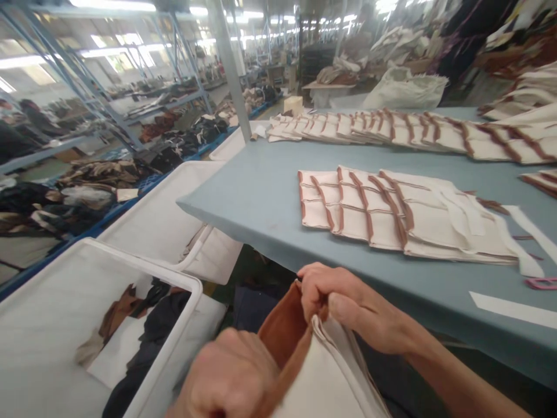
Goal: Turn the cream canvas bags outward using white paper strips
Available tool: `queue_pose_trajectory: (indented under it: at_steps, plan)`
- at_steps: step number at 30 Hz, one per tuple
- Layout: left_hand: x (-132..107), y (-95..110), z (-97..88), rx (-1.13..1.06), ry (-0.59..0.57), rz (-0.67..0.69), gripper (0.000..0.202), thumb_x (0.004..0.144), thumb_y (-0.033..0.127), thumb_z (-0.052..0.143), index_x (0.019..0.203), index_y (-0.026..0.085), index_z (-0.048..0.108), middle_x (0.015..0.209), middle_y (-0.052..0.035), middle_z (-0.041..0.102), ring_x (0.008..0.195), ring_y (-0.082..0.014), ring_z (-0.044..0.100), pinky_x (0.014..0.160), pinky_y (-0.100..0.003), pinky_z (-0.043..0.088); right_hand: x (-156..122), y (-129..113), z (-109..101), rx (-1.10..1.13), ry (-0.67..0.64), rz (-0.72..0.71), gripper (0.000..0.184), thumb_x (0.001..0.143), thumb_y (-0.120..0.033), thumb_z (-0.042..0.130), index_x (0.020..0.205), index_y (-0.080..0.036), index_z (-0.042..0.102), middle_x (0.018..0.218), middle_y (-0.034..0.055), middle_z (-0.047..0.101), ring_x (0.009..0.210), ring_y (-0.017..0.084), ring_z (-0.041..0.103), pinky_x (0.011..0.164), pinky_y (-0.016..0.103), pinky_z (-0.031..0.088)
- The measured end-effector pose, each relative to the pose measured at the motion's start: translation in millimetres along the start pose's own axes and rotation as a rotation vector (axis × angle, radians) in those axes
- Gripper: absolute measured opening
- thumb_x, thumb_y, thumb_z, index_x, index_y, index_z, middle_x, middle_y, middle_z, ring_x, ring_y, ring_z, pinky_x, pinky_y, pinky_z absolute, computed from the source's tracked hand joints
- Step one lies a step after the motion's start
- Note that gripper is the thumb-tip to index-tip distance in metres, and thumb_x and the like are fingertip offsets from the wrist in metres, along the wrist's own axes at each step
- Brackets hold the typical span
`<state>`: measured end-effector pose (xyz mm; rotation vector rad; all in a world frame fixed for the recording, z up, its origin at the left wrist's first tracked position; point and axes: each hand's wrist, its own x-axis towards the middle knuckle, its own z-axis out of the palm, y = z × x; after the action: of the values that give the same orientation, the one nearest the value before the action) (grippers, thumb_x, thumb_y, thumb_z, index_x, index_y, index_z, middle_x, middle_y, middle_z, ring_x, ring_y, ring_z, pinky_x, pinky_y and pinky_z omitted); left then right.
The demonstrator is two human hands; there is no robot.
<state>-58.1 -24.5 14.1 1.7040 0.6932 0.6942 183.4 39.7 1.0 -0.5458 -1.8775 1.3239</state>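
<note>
A cream fabric piece with a brown inner side, perhaps a sewn pouch or bag panel, hangs between my two hands in front of the table's edge. My right hand pinches its upper edge, the fingers curled over the brown band. Lower and to the left, my left hand is closed on the brown edge, slightly blurred. Between the hands the brown side gapes apart from the cream layers. The lower part of the piece runs out of view.
On the blue-grey table lies an overlapping row of cream pieces with brown edging, with a longer row behind. White strips and pink-handled scissors or a similar tool lie at right. White bins holding fabric scraps stand left.
</note>
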Motion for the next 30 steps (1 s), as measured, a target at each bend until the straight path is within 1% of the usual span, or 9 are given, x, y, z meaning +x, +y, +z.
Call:
queue_pose_trajectory:
  at_steps: [2, 4, 7, 9, 12, 15, 20, 26, 30]
  plan:
    - [8, -5, -14.1, 0.019, 0.085, -0.006, 0.07, 0.093, 0.075, 0.043, 0.052, 0.023, 0.018, 0.045, 0.0038, 0.023, 0.043, -0.0124, 0.027, 0.046, -0.031, 0.031, -10, -5, -13, -0.074, 0.001, 0.077, 0.052, 0.101, -0.063, 0.05, 0.078, -0.018, 0.063, 0.075, 0.002, 0.061, 0.074, 0.016, 0.054, 0.076, 0.032, 0.044]
    - [18, -8, -27.7, 0.037, 0.129, -0.029, 0.069, 0.091, 0.076, 0.048, 0.055, 0.023, 0.021, 0.05, 0.0036, 0.029, 0.047, -0.0118, 0.031, 0.048, -0.029, 0.029, -17, -17, -23, -0.15, -0.014, 0.123, 0.04, 0.1, -0.051, 0.06, 0.078, -0.018, 0.063, 0.075, 0.0008, 0.061, 0.071, 0.014, 0.053, 0.068, 0.028, 0.041]
    - [35, -1, -44.5, 0.111, 0.068, -0.06, 0.07, 0.084, 0.086, 0.05, 0.061, 0.021, 0.039, 0.059, 0.0029, 0.041, 0.054, -0.0122, 0.039, 0.052, -0.027, 0.031, -20, -35, -28, -0.219, -0.043, 0.141, 0.029, 0.101, -0.035, 0.062, 0.078, -0.018, 0.062, 0.073, -0.0016, 0.062, 0.069, 0.012, 0.052, 0.066, 0.025, 0.038]
    - [47, 11, -49.4, 0.266, 0.003, -0.058, 0.067, 0.087, 0.084, 0.048, 0.072, 0.019, 0.054, 0.07, 0.0, 0.054, 0.064, -0.0146, 0.047, 0.06, -0.026, 0.036, -19, -45, -29, -0.265, -0.054, 0.124, 0.026, 0.102, -0.031, 0.06, 0.079, -0.018, 0.061, 0.075, -0.0023, 0.062, 0.069, 0.011, 0.052, 0.067, 0.025, 0.038]
    - [62, 34, -42.9, 0.509, -0.105, 0.022, 0.038, 0.097, 0.055, 0.057, 0.086, 0.019, 0.062, 0.086, -0.0018, 0.066, 0.08, -0.0172, 0.056, 0.074, -0.027, 0.04, -19, -53, -30, -0.37, -0.057, 0.084, 0.025, 0.104, -0.03, 0.056, 0.081, -0.019, 0.059, 0.078, -0.0019, 0.062, 0.072, 0.013, 0.052, 0.071, 0.027, 0.038]
    - [73, 49, -24.2, 0.655, -0.132, 0.102, 0.009, 0.091, 0.027, 0.059, 0.09, 0.02, 0.064, 0.088, -0.0009, 0.07, 0.083, -0.0176, 0.059, 0.079, -0.029, 0.041, -21, -54, -31, -0.426, -0.056, 0.079, 0.025, 0.105, -0.031, 0.054, 0.083, -0.02, 0.058, 0.08, -0.0011, 0.062, 0.076, 0.015, 0.053, 0.072, 0.028, 0.038]
    - [84, 59, 3.7, 0.913, -0.082, 0.177, 0.01, 0.082, 0.012, 0.052, 0.075, 0.019, 0.053, 0.075, -0.0012, 0.064, 0.073, -0.0188, 0.055, 0.071, -0.033, 0.037, -31, -50, -31, -0.517, -0.052, 0.056, 0.024, 0.106, -0.03, 0.053, 0.084, -0.021, 0.053, 0.083, -0.0009, 0.06, 0.08, 0.016, 0.052, 0.078, 0.031, 0.038]
    - [85, 51, 15.7, 0.574, -0.093, 0.0, 0.016, 0.085, 0.011, 0.045, 0.073, 0.02, 0.044, 0.07, 0.0033, 0.054, 0.065, -0.013, 0.049, 0.064, -0.027, 0.034, -43, -43, -26, -0.529, -0.024, 0.119, 0.03, 0.108, -0.036, 0.048, 0.082, -0.022, 0.049, 0.081, -0.0004, 0.057, 0.08, 0.017, 0.049, 0.078, 0.032, 0.037]
    - [82, 40, 16.3, 0.302, -0.095, -0.042, 0.011, 0.08, 0.011, 0.045, 0.072, 0.019, 0.046, 0.071, 0.0048, 0.052, 0.066, -0.0105, 0.047, 0.064, -0.023, 0.036, -45, -39, -13, -0.4, 0.016, 0.093, 0.04, 0.106, -0.054, 0.047, 0.082, -0.022, 0.05, 0.082, -0.0004, 0.058, 0.079, 0.017, 0.05, 0.074, 0.03, 0.038]
